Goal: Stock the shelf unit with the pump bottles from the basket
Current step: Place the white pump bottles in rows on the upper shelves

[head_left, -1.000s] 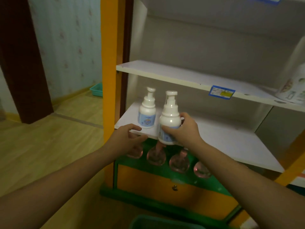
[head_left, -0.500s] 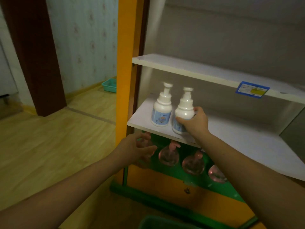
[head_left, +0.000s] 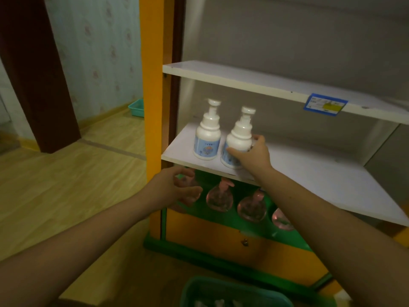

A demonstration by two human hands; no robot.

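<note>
The green basket (head_left: 232,292), cut off below, holds blurry white pump tops. The right hand (head_left: 252,155) grasps a white pump bottle (head_left: 238,140) on the shelf (head_left: 332,185); the left hand (head_left: 177,189) hangs loosely spread, empty.

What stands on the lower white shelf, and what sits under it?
On the lower white shelf stand two white pump bottles, the right hand gripping one. Under it, pink round bottles show; the left hand and right forearm cover part of that row.

Two pump bottles (head_left: 207,138) (head_left: 238,140) stand side by side on the shelf (head_left: 309,173), at its left end. The basket (head_left: 234,291) sits on the floor below, before the unit.
</note>
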